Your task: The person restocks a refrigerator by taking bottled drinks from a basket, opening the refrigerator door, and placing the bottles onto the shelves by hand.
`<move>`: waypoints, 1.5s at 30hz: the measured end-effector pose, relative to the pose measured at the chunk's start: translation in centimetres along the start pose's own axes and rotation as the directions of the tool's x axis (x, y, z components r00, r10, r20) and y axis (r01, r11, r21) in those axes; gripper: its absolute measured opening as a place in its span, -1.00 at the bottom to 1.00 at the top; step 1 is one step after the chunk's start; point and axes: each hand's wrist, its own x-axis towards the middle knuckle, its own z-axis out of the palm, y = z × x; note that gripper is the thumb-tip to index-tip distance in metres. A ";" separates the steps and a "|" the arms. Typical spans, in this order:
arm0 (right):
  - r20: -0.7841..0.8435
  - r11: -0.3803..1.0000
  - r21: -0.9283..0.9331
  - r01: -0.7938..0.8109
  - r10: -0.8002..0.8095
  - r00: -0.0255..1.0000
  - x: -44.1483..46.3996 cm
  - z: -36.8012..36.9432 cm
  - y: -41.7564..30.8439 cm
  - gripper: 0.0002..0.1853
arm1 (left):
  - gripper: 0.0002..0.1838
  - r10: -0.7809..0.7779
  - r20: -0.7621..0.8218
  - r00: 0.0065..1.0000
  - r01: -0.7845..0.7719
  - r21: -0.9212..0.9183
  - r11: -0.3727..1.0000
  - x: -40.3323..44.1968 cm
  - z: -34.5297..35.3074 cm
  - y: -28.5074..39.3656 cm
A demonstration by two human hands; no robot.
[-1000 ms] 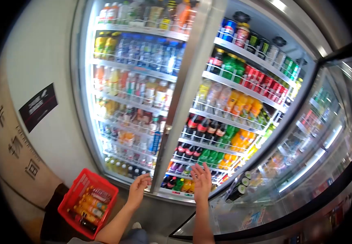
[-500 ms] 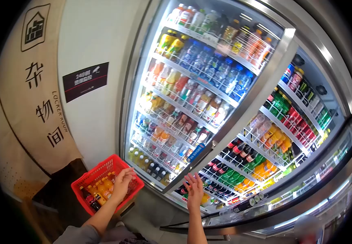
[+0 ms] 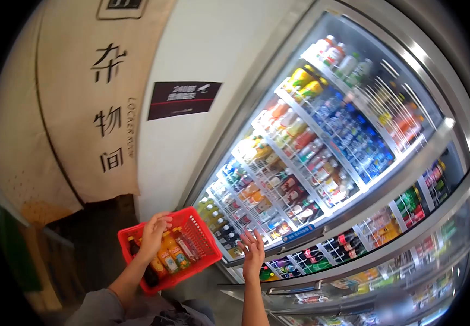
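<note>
My left hand [image 3: 153, 234] hovers over the red plastic basket [image 3: 213, 245], its fingers loosely bent and nothing visible in them. Below it, orange drink bottles [image 3: 174, 251] lie in the basket, with a dark bottle [image 3: 150, 276] at the left side and more bottles partly covered by my hand. My right hand [image 3: 253, 254] is raised just right of the basket, palm up and fingers spread, holding nothing. Close beyond it stands the lit glass-front drinks fridge [image 3: 327, 231], with a blue label [image 3: 299, 234] on its door frame.
Several shelves of bottles fill the fridge, including blue-capped water bottles [image 3: 351, 130]. More glass-front coolers [image 3: 354, 282] run along the right. A white wall with a dark sign [image 3: 183, 99] and a beige curtain [image 3: 99, 108] with black lettering are on the left.
My view has turned left, so the fridge, wall sign and basket sit farther right. My left hand's fingers are more bent, while my right hand stays spread.
</note>
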 end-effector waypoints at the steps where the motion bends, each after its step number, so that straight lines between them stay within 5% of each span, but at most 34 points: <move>1: 0.024 1.000 0.000 -0.018 0.018 1.000 0.1 1.3 0.8 -0.40 | -0.68 0.000 -0.035 0.999 0.000 0.000 1.000 -0.1 -1.2 -0.1; 11: 0.345 0.935 -0.111 -0.338 0.355 0.869 3.0 5.4 10.3 -0.45 | -0.70 -0.049 -0.485 0.873 0.093 0.068 0.993 -4.2 -10.3 -5.7; 16: 0.466 0.882 -0.142 -0.449 0.460 0.756 4.4 4.6 14.1 -0.50 | -0.70 -0.149 -0.604 0.783 0.238 0.070 0.969 -6.2 -8.8 -7.4; 20: 0.582 0.838 -0.129 -0.530 0.497 0.644 4.9 4.0 16.7 -0.55 | -0.70 -0.100 -0.687 0.720 0.197 0.064 0.978 -7.6 -7.4 -10.0; 23: 0.694 0.785 -0.270 -0.558 0.561 0.452 4.0 4.2 19.7 -0.58 | -0.67 -0.159 -0.771 0.616 0.243 -0.005 0.970 -9.3 -4.9 -12.6; 31: 0.710 0.680 -0.461 -0.570 0.668 0.222 -0.3 5.9 26.5 -0.55 | -0.44 -0.360 -0.814 0.456 0.414 -0.164 0.896 -12.0 -2.2 -15.8; 36: 0.681 0.642 -0.536 -0.548 0.713 0.167 -2.1 7.9 28.8 -0.54 | -0.38 -0.406 -0.770 0.492 0.346 -0.255 0.903 -13.0 -5.6 -20.7; 39: 0.725 0.659 -0.494 -0.567 0.672 0.149 -2.6 10.6 31.9 -0.54 | -0.34 -0.652 -0.620 0.438 0.549 -0.390 0.739 -13.1 -5.9 -20.3; 41: 0.790 0.778 -0.370 -0.508 0.551 0.268 -3.3 12.5 35.3 -0.54 | -0.33 -0.617 -0.634 0.467 0.569 -0.318 0.758 -15.1 -7.2 -24.0; 42: 0.791 0.775 -0.366 -0.515 0.551 0.266 -3.6 13.5 36.1 -0.54 | -0.33 -0.697 -0.605 0.384 0.581 -0.428 0.692 -14.2 -5.9 -21.0; 45: 0.728 0.774 -0.404 -0.487 0.595 0.341 -3.0 16.6 38.3 -0.49 | -0.32 -0.678 -0.595 0.431 0.561 -0.412 0.718 -14.5 -6.6 -21.9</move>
